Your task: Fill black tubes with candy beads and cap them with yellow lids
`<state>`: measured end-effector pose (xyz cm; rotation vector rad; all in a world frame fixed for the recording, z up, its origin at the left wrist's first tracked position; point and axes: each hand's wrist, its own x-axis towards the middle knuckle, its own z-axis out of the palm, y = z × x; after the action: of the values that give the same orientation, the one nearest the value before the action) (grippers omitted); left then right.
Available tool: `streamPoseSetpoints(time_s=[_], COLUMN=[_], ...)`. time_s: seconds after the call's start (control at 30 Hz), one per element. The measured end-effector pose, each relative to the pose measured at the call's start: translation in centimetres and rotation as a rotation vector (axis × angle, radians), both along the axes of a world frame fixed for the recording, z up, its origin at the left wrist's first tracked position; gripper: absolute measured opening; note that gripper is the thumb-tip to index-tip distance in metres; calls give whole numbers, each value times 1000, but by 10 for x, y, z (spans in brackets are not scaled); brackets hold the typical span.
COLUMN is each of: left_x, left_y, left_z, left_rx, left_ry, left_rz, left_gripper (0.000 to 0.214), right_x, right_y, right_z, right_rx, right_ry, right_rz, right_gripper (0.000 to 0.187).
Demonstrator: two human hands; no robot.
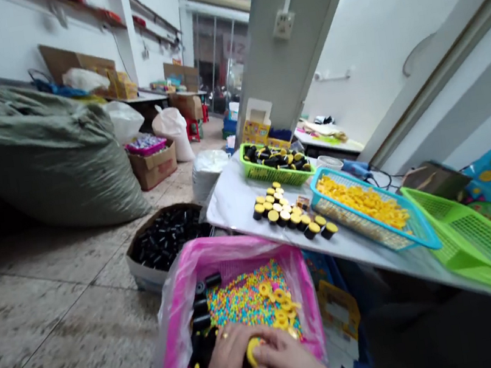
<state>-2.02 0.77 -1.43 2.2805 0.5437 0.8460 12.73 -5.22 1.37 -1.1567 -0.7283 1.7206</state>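
My left hand (pixel 229 365) and my right hand (pixel 292 358) meet over the near end of a pink basket (pixel 308 297) lined with clear plastic. Between them is a yellow cap (pixel 253 352), pinched by my right fingers. My left fingers curl round a small black container under the cap, mostly hidden by the hands. The basket holds tiny multicoloured beads (pixel 240 301). Along its left side lie several black containers (pixel 201 321). Yellow ring-shaped caps (pixel 282 307) rest on the beads at the right.
Capped containers (pixel 283 215) stand on the white table (pixel 234 204), near a green basket (pixel 272 174) of filled containers and a blue basket (pixel 425 231) of yellow parts. Left of the pink basket is a box of black containers (pixel 165 236). A large green sack (pixel 48 158) sits further left.
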Motion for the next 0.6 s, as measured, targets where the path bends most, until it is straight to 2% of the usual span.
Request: streamPoseSetpoints(time_s=[0.07, 0.13, 0.23, 0.33, 0.43, 0.53, 0.6], left_x=[-2, -7, -17, -25, -26, -24, -23], left_y=[8, 14, 23, 31, 40, 48, 52], left_z=[0, 1, 6, 13, 16, 8, 0], left_rx=[-145, -306, -574, -838, -980, -1066, -1181], left_ry=[-66, -100, -134, -145, -57, 18, 44], left_rz=[21, 75, 178, 217, 146, 88, 87], left_gripper=[59, 66, 58, 48, 41, 43, 47], right_x=[5, 20, 59, 96, 111, 105, 97], right_y=[13, 27, 50, 75, 99, 117, 125], right_z=[3, 16, 49, 71, 70, 61, 58], right_rx=[-12, -4, 161, 251, 218, 168, 144], right_ry=[-122, -223, -343, -407, -474, -471, -419], right_rz=[-103, -260, -540, -723, -849, -997, -1084], right_gripper=[56, 52, 41, 36, 36, 33, 31])
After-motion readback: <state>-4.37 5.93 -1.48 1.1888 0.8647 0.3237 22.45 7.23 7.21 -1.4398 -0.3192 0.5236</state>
